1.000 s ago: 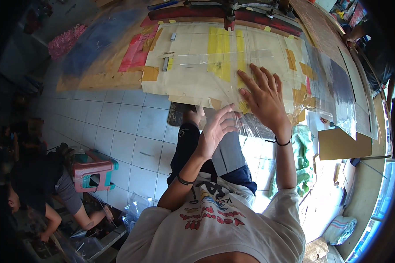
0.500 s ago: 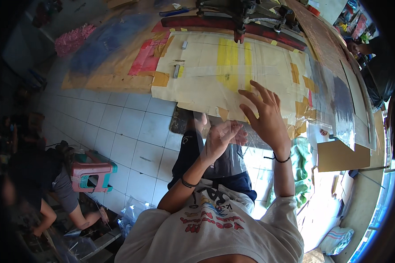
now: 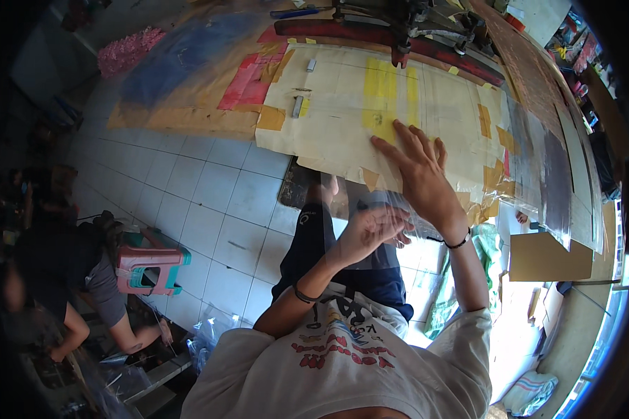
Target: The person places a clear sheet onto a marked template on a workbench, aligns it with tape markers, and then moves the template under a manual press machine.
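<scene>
My left hand (image 3: 372, 234) is in front of the near edge of the worktable, its fingers curled on a thin clear plastic sheet (image 3: 379, 260) that hangs over my lap. The sheet's outline is faint, and its far part is hard to make out. My right hand (image 3: 426, 178) lies with fingers spread over the cream paper top (image 3: 321, 133), near its yellow tape strips (image 3: 381, 91). Whether film lies beneath those fingers is unclear. Two small grey metal blocks (image 3: 298, 107) rest on the paper to the left.
A red bar with dark metal linkage (image 3: 398, 42) spans the table's far side. Clear film (image 3: 538, 167) drapes over the right end. Left on the tiled floor stands a pink and green stool (image 3: 150, 269), beside another person (image 3: 63, 272). A cardboard piece (image 3: 548, 257) is at right.
My right hand has come down toward the paper, its fingers flatter than before. My left hand, still with the film, has shifted slightly right and down. The whole view has moved a little.
</scene>
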The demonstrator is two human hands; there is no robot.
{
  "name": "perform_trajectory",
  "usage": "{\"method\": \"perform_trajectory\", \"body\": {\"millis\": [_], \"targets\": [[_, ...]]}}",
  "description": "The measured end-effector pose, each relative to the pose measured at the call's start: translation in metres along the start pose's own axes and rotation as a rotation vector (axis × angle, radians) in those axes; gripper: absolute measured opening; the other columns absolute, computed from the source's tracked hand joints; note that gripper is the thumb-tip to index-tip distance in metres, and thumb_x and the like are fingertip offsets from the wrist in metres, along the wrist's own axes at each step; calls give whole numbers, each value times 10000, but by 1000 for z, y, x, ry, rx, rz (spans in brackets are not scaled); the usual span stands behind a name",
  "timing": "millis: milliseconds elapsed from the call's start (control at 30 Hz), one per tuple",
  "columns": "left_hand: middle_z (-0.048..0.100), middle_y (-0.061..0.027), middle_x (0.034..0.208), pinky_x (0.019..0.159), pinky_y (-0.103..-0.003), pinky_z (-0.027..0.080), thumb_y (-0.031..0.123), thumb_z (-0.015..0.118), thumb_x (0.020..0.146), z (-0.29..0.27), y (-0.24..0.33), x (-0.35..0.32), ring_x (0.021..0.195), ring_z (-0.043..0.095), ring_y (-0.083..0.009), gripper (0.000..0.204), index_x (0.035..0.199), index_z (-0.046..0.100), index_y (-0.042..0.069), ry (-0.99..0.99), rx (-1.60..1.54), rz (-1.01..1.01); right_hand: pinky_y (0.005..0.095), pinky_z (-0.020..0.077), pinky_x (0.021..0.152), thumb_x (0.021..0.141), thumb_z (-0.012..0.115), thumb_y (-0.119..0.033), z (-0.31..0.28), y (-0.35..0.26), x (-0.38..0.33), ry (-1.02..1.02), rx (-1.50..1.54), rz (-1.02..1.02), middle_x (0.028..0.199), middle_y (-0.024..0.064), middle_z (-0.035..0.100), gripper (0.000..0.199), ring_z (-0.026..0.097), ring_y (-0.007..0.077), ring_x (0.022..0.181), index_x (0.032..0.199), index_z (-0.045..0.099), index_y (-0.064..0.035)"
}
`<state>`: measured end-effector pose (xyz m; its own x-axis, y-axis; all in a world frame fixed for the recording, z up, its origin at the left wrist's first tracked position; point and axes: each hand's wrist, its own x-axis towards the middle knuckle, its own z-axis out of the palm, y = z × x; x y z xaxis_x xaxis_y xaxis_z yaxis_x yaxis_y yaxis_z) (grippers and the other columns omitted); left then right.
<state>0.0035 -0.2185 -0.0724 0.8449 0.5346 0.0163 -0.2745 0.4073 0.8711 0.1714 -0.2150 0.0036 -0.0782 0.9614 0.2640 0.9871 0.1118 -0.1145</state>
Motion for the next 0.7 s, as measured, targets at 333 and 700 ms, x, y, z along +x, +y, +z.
{"method": "perform_trajectory", "body": {"millis": [333, 700], "targets": [[557, -204, 1330, 947, -358, 540, 288, 676, 963, 24, -15, -16, 1084, 661, -243, 712, 1501, 300, 14, -110, -16, 51, 643, 361, 1025, 968, 488, -144, 8, 7, 56, 81, -129, 155, 1464, 160, 453, 470, 433, 356, 1351, 1427, 495, -242], [724, -120, 976, 887, -299, 541, 369, 425, 1080, 5, -16, -18, 938, 706, -177, 463, 1157, 631, -38, 198, 164, 41, 472, 546, 837, 894, 491, -76, 10, 42, 119, -37, -20, -10, 1093, 214, 602, 559, 663, 380, 992, 1424, 524, -250]]}}
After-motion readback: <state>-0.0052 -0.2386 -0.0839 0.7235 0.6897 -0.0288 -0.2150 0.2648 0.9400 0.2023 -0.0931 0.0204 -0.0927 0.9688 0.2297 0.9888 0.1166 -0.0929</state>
